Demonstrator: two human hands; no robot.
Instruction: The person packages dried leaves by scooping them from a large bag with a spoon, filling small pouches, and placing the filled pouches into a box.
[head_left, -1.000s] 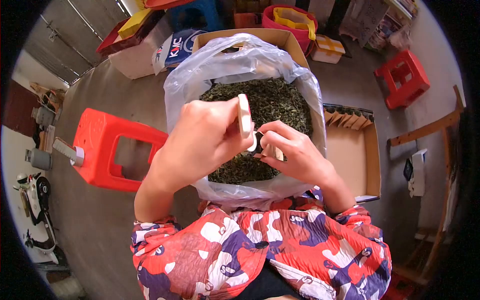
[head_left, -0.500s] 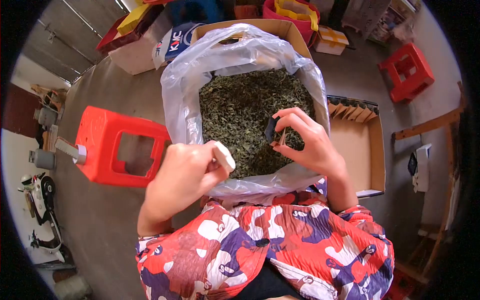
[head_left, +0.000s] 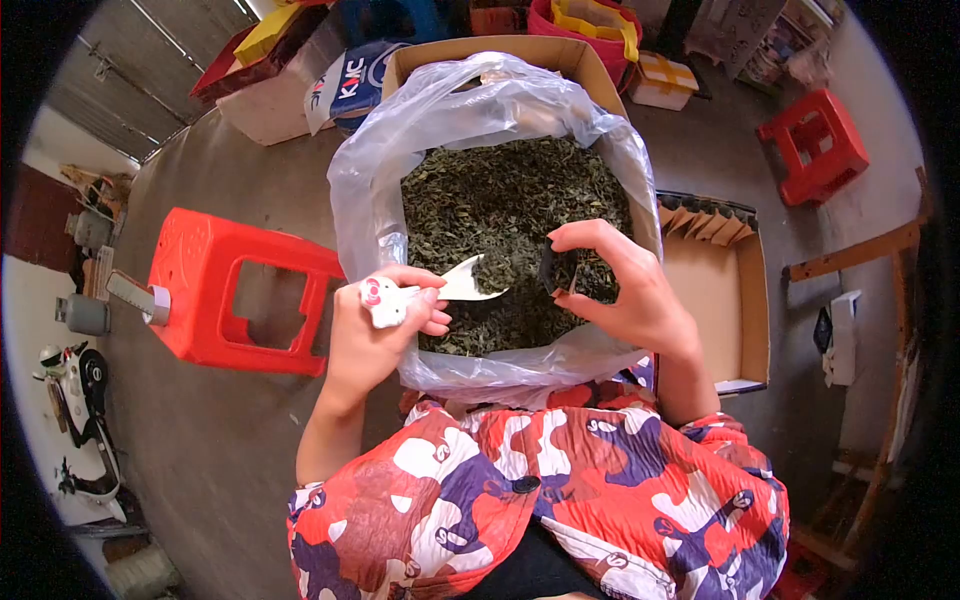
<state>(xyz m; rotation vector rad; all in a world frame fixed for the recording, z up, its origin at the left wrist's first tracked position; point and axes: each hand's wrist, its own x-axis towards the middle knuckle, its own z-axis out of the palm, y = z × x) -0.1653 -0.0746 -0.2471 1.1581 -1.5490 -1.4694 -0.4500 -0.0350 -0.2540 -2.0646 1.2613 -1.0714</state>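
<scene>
My left hand [head_left: 375, 335] is closed round the handle of a white scoop [head_left: 458, 284], whose handle end has a cartoon head with a pink bow. A heap of dried leaves lies on the scoop's blade. My right hand [head_left: 630, 295] grips a small dark packet [head_left: 548, 268] between thumb and finger, its mouth held apart and facing the scoop. The packet's inside is hard to make out. Both hands are above dried green leaves [head_left: 510, 200] that fill a clear plastic liner [head_left: 362, 190] in a cardboard box [head_left: 600, 80].
To the left stands a red plastic stool [head_left: 200, 300] with a roll of tape [head_left: 158, 305] at its side. An open shallow carton [head_left: 755, 310] holding a row of brown packets [head_left: 715, 225] sits to the right. Another red stool [head_left: 815, 150] is farther back.
My left hand has turned over and the scoop now points right, loaded with leaves, near the packet. My right hand has stayed nearly in place, the packet's mouth turned more into view.
</scene>
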